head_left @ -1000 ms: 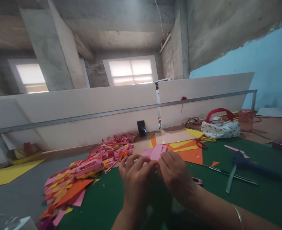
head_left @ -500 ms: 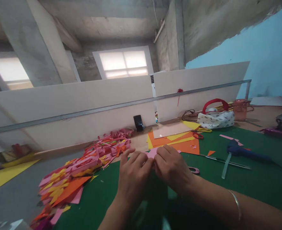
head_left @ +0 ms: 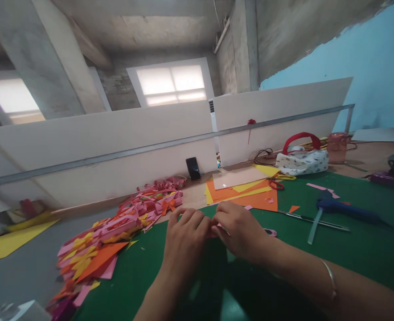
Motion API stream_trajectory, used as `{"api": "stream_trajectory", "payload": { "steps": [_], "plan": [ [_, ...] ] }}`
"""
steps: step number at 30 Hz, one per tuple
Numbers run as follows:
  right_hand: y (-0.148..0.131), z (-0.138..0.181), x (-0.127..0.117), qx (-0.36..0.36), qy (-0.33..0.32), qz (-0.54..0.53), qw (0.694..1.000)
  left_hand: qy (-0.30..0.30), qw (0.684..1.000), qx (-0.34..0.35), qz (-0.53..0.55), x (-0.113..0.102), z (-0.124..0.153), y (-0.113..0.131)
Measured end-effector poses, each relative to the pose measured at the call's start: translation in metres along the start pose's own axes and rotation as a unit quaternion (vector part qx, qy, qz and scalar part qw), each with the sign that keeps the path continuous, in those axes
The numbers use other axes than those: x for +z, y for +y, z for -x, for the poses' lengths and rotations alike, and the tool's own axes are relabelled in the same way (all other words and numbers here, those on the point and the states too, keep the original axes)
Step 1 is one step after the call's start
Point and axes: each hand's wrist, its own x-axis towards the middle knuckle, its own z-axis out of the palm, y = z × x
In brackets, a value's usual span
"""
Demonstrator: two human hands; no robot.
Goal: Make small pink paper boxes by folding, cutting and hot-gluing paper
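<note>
Pinching mostly hidden pink paper (head_left: pixel 213 233), left hand (head_left: pixel 187 234) and right hand (head_left: pixel 242 231) nearly touch, the paper probably light, easily creased, best edge-held.

At upper centre we saw a brightly lit window (head_left: pixel 157 81), with a second window (head_left: pixel 11 96) at upper left, beside a slanting concrete column (head_left: pixel 46 58). White partition panels (head_left: pixel 116 129) crossed mid-frame behind our desk (head_left: pixel 193 194); a blue wall (head_left: pixel 387 62) showed at upper right beside rough grey concrete (head_left: pixel 297 35).

A phone (head_left: pixel 193 168) leans against a white board (head_left: pixel 133 130) near the centre. A bag (head_left: pixel 302 163) sits beside a pink container (head_left: pixel 337 150) at right. Upper centre shows a window (head_left: pixel 155 82).
</note>
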Motion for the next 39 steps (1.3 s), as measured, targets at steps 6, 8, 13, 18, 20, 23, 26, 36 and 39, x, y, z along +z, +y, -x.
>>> {"api": "stream_trajectory", "payload": {
  "steps": [6, 8, 13, 18, 20, 23, 26, 36, 39],
  "plan": [
    [0.006, -0.002, -0.001, 0.048, 0.010, -0.060, 0.997, 0.068, 0.996, -0.021, 0.056, 0.000, -0.003, 0.006],
    [0.007, -0.002, 0.000, 0.047, 0.011, -0.079, 0.996, 0.079, 0.994, -0.017, 0.079, 0.000, -0.004, 0.006],
    [0.008, 0.000, 0.002, -0.004, 0.007, -0.064, 0.998, 0.071, 0.991, 0.013, 0.115, 0.001, -0.004, 0.005],
    [0.006, -0.001, -0.002, -0.067, 0.018, 0.050, 0.996, 0.095, 0.990, 0.019, 0.107, 0.001, -0.004, 0.006],
    [0.007, -0.002, -0.004, -0.082, 0.018, 0.066, 0.994, 0.114, 0.988, 0.018, 0.104, 0.001, -0.004, 0.006],
    [0.008, -0.002, -0.007, -0.091, 0.011, 0.058, 0.994, 0.111, 0.988, 0.017, 0.101, 0.000, -0.004, 0.004],
    [0.009, -0.002, -0.007, -0.088, 0.007, 0.047, 0.995, 0.099, 0.990, 0.021, 0.094, -0.001, -0.004, 0.004],
    [0.006, -0.003, 0.000, 0.015, 0.068, 0.057, 0.996, 0.152, 0.977, -0.092, 0.116, 0.001, 0.000, 0.000],
    [0.009, -0.005, -0.001, 0.050, 0.065, 0.030, 0.996, 0.111, 0.978, -0.149, 0.097, -0.001, 0.003, -0.004]
  ]
}}
